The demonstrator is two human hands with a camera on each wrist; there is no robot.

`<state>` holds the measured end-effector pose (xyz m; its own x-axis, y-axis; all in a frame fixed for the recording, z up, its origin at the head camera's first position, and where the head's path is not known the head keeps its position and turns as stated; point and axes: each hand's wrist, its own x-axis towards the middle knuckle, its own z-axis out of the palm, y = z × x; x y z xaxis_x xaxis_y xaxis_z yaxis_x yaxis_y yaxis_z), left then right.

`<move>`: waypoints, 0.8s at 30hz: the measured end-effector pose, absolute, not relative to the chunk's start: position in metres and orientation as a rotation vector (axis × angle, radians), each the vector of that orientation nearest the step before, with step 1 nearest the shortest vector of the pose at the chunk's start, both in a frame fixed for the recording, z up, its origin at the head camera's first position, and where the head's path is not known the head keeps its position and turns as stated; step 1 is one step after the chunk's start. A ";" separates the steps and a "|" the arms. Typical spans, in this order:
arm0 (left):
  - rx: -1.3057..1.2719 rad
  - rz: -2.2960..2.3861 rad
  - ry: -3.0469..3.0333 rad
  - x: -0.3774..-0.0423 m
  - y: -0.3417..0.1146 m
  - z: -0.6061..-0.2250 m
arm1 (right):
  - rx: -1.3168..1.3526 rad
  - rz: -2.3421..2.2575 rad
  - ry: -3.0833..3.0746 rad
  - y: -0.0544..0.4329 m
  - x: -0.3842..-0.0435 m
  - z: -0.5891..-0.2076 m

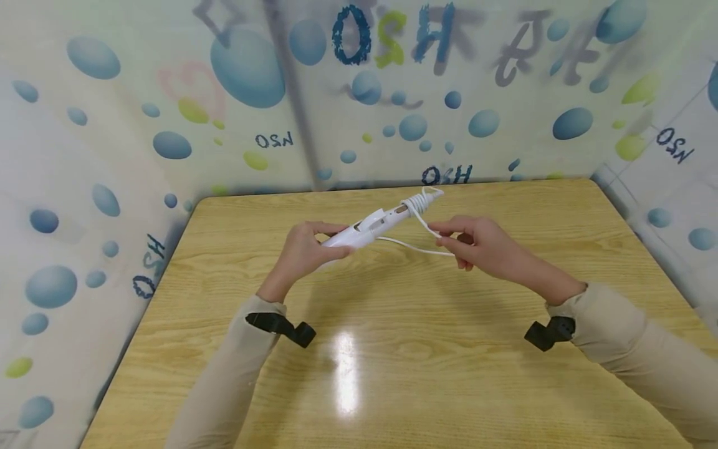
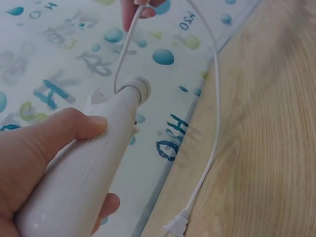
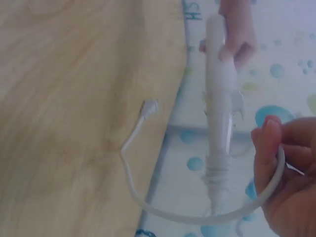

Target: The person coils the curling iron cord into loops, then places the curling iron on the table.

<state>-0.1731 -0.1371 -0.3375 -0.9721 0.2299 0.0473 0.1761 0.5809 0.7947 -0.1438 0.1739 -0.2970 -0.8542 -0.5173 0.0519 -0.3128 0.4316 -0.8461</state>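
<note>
Head view: left hand (image 1: 300, 251) grips the white wand (image 1: 361, 234)
Right hand (image 1: 479, 245): pinches the cord (image 1: 424, 225)
Coils (image 1: 417, 204): (several, round the wand) likely best worked under light, even tension

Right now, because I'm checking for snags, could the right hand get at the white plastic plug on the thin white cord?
Probably yes: nothing covers the plug in the right wrist view, though the right hand, which pinches the cord, would likely have to let go first.
</note>
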 end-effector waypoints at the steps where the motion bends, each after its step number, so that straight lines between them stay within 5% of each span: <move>1: 0.341 1.389 2.729 -0.173 -0.137 -0.337 | -0.708 -1.419 2.456 0.172 -0.141 -0.300; 24: 0.308 1.697 2.562 -0.175 -0.147 -0.305 | -0.624 -2.056 2.267 0.200 -0.130 -0.374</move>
<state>-0.1746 -0.1465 -0.3047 -0.9787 0.1947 0.0657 0.1364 0.3767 0.9162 -0.1298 0.2004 -0.3740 -0.9200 -0.3020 0.2500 -0.2782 0.0535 -0.9590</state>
